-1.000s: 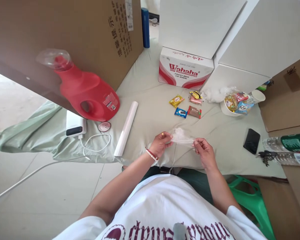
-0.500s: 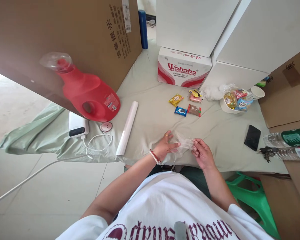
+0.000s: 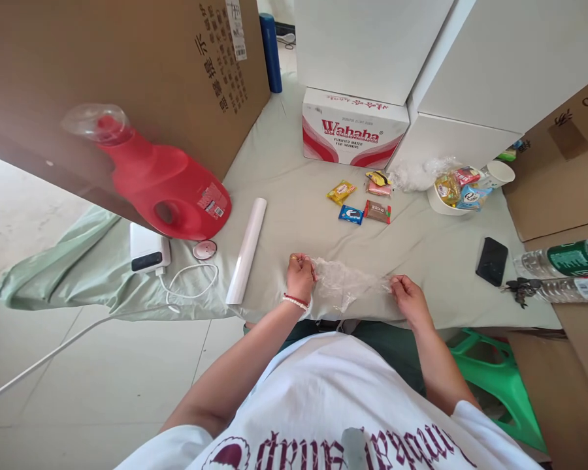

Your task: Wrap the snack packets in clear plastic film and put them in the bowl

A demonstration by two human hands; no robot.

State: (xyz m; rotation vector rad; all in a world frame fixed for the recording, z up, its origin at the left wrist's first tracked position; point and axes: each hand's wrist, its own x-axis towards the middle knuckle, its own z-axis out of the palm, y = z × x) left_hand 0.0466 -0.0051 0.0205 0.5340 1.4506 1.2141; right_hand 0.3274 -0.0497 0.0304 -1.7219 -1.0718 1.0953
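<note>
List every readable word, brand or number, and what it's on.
"Wahaha", "PURIFIED WATER FOR DRINKING": red-and-white box
"温馨提示": left carton
"50": right carton
Too small, blurred or ornate to read: jug label, snack wrappers, bottle labels, carton sticker, shirt lettering.

Bright, soft light washes over the pale cloth (image 3: 294,222), whitening into glare on the floor (image 3: 10,202) at far left. A thin highlight runs along the white roll (image 3: 247,251), while the large brown box (image 3: 142,59) stands in duller shade. Wide-angle distortion slants and stretches the white boxes (image 3: 514,59) at upper right; fine print on the candy wrappers (image 3: 377,211) is soft.
</note>
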